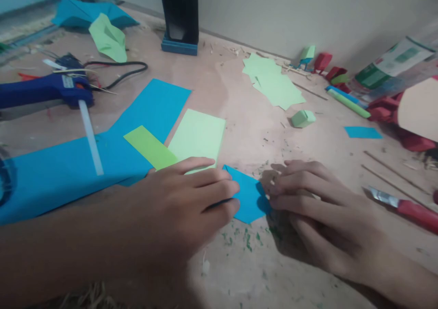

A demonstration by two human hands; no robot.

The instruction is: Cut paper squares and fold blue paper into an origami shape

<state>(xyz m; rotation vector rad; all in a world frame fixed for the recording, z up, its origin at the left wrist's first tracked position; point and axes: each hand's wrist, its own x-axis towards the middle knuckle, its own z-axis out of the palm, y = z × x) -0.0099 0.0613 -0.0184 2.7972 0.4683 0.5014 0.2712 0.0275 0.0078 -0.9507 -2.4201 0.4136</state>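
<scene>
green box [303,118] is folded; still-flat blue paper [248,195] is touched by left hand [191,193], fingers slightly parted, and seemingly right hand [330,213], fingers bunched.

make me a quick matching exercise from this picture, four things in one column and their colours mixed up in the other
Things
1. Paper between the left hand and right hand
2. Knife handle
3. Long stick reaching from the glue gun
4. Small box near the zigzag-edged papers

Colours
A. White
B. Pale green
C. Bright blue
D. Red

Pairs: 1-C, 2-D, 3-A, 4-B
</scene>
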